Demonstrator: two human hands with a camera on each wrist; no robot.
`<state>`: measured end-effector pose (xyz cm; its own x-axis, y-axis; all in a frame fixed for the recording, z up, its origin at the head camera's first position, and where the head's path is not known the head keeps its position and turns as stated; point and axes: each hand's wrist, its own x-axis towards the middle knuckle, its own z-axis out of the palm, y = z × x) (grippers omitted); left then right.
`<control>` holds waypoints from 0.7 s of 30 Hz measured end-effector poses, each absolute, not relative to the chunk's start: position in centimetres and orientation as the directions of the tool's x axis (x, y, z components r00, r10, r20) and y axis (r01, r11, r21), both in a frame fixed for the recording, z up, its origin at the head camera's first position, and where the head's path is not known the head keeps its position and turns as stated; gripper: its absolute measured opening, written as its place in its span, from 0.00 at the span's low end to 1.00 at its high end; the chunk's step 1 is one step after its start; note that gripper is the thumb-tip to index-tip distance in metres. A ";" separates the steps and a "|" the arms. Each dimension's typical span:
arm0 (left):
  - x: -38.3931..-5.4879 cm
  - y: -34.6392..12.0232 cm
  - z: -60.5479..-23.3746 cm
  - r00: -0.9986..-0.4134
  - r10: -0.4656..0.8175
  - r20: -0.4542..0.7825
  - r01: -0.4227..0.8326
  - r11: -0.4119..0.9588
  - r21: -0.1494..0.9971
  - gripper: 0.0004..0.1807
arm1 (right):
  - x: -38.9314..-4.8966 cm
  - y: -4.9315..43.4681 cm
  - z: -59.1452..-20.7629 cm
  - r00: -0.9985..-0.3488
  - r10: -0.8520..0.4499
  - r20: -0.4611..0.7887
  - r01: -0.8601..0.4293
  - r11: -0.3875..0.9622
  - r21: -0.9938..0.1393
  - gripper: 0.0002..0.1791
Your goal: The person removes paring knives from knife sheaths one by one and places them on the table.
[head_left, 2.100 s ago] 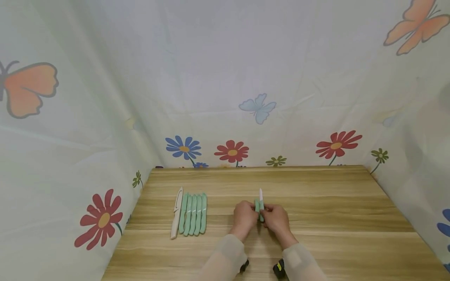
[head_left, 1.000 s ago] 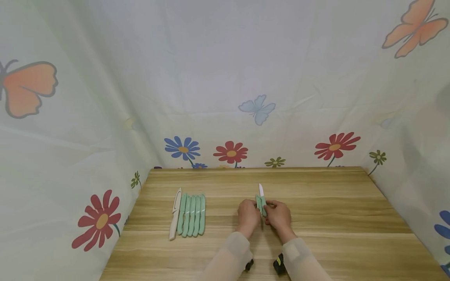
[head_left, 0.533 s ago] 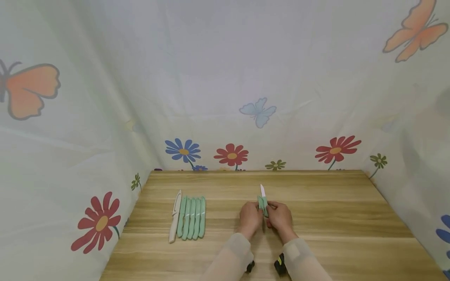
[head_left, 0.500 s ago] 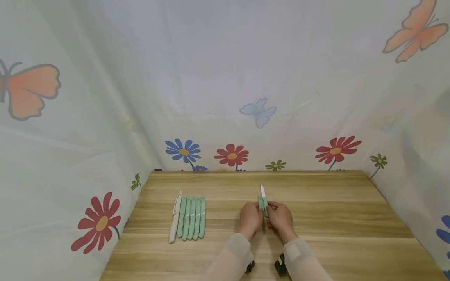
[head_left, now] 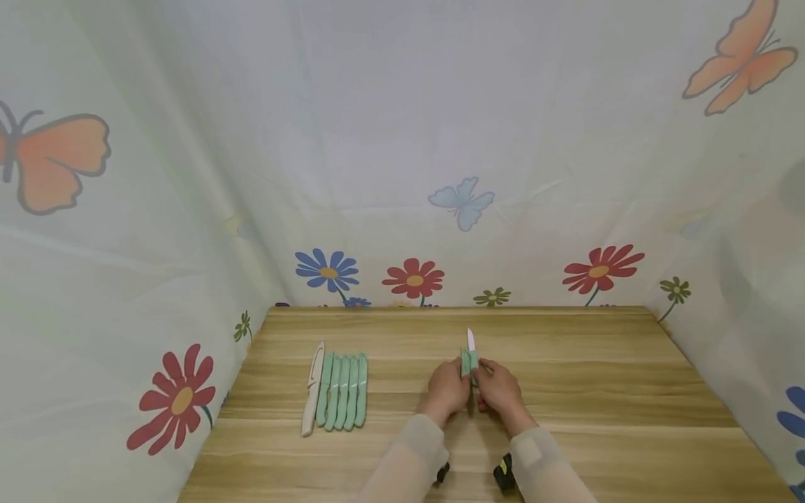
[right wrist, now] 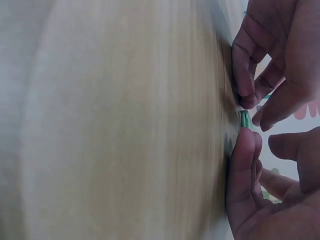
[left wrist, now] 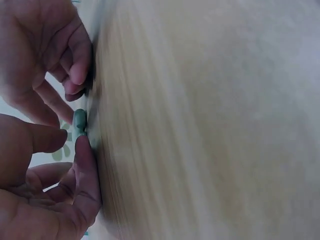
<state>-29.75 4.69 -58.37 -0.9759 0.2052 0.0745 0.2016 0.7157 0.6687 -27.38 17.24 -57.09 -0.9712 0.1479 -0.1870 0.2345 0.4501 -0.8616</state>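
Observation:
On the wooden table in the head view lies a paring knife (head_left: 472, 358) with a white blade and green handle, blade pointing away. A slim green piece (head_left: 465, 362), like a folded knife or sheath, lies alongside its left. My left hand (head_left: 448, 388) is at that piece's left side, fingertips touching it. My right hand (head_left: 499, 390) has its fingertips at the knife handle's right side. In the left wrist view, a green end (left wrist: 79, 120) shows between the two hands, with the left thumb apart from it. The right wrist view shows the right thumb (right wrist: 283, 147) spread from its fingers.
To the left lies a row of several green knives (head_left: 342, 391), side by side. A cream knife (head_left: 312, 391) ends that row on its left. Cloth with printed flowers and butterflies (head_left: 462, 202) hangs behind the wooden table (head_left: 597, 391) and at both sides.
The white-bladed knife and green piece have shifted slightly away from me and to the right, and the left hand has moved right with them. Over the last half second they hardly move.

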 end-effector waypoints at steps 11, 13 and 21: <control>-29.0 3.7 -58.7 -0.968 0.242 0.064 0.218 0.692 0.688 0.24 | -25.8 16.5 -56.5 -0.982 0.048 -0.184 0.190 0.317 -0.929 0.37; -28.9 3.5 -58.9 -0.967 0.244 0.069 0.222 0.680 0.699 0.20 | -25.6 16.5 -56.5 -0.982 0.053 -0.179 0.187 0.309 -0.932 0.37; -27.3 2.7 -59.3 -0.967 0.250 0.045 0.196 0.625 0.756 0.09 | -24.3 16.7 -56.7 -0.984 0.058 -0.167 0.177 0.271 -0.946 0.39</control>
<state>-27.30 2.74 -59.32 -0.9671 0.2504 0.0445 0.1965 0.6246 0.7558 -24.30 16.70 -56.69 -0.9842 0.0584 -0.1671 0.1767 0.2710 -0.9462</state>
